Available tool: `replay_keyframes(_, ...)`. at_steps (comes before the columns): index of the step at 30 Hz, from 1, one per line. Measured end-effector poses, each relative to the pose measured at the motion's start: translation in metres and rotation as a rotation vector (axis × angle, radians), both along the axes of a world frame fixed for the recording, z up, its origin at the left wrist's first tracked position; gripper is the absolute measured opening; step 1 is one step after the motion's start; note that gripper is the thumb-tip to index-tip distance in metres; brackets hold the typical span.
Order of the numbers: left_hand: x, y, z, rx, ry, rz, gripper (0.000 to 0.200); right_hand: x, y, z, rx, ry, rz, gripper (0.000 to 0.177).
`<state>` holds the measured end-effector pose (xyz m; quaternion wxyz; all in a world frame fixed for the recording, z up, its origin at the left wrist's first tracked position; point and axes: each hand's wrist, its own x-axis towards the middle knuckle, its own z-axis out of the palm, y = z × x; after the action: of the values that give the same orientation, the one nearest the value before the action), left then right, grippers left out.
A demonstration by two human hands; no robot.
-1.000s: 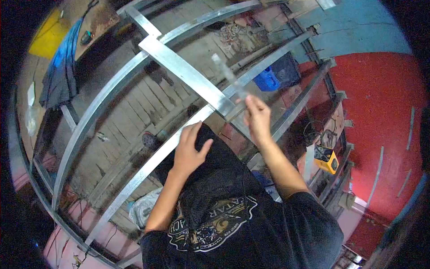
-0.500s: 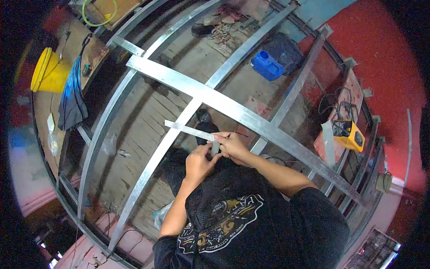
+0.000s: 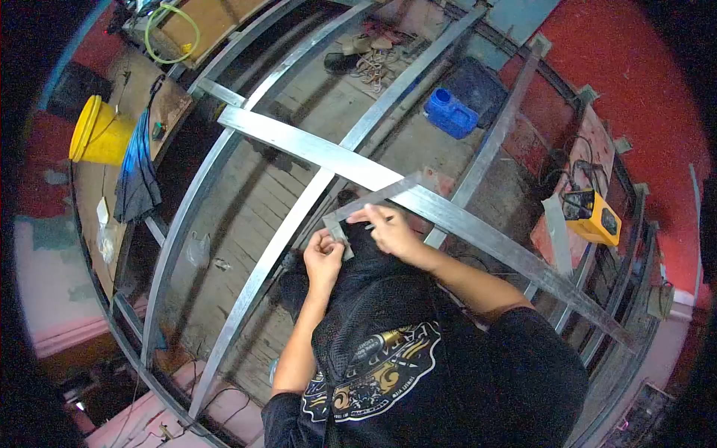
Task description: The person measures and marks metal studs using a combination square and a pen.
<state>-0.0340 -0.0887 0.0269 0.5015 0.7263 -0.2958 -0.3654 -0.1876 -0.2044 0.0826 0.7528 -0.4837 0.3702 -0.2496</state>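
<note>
Two hands busy: left hand [image 3: 323,255] grips steel square [image 3: 377,196], right hand [image 3: 393,233] pinches pencil [image 3: 379,219]; shirt print [image 3: 373,369] unreadable.

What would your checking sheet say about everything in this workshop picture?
Surface: steel frame bars over a plank floor.
Job's things: metal strip, far end overlapping the cross bar; thin marker.
Clutter: blue jerrycan, yellow bucket, blue cloth, sandals.
Hands: left hand pinches the strip's end; right hand holds the marker on it.
Cables: wires coiled by the yellow machine; green hose.
Surroundings: red wall.
</note>
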Motion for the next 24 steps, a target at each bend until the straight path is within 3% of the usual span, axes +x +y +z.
replay_keyframes(1,0.000,-0.001,0.000,-0.086,0.303,0.033,0.025,-0.011,-0.008,0.001,0.119,0.069,-0.010,0.046)
replay_keyframes(5,-0.011,-0.007,0.003,-0.031,0.602,0.020,0.021,-0.049,-0.044,-0.023,-0.027,0.102,-0.256,0.043)
replay_keyframes(7,-0.009,-0.013,-0.008,-0.026,0.616,-0.003,0.021,-0.070,-0.065,-0.029,-0.146,0.206,-0.299,0.043)
replay_keyframes(9,-0.008,-0.026,-0.012,0.048,0.686,-0.032,0.019,-0.093,-0.087,-0.055,-0.499,0.343,-0.294,0.041)
replay_keyframes(10,-0.008,-0.035,-0.010,0.076,0.748,-0.009,0.017,-0.097,-0.090,-0.044,-0.499,0.342,-0.285,0.041)
replay_keyframes(12,-0.003,-0.053,-0.022,0.066,0.803,0.014,0.017,-0.105,-0.097,-0.024,-0.584,0.670,-0.241,0.039)
replay_keyframes(16,0.003,-0.092,-0.050,0.061,0.861,0.106,0.016,-0.104,-0.108,-0.045,-0.646,0.634,-0.238,0.041)
replay_keyframes(19,0.002,-0.117,-0.049,0.081,0.865,0.202,0.013,-0.092,-0.110,-0.049,-0.702,0.701,-0.226,0.039)
replay_keyframes(21,0.002,-0.130,-0.055,0.051,0.836,0.192,0.015,-0.085,-0.115,-0.044,-0.710,0.932,-0.113,0.036)
replay_keyframes(24,0.005,-0.139,-0.065,0.103,0.788,0.214,0.016,-0.068,-0.127,-0.049,-0.759,0.921,-0.124,0.034)
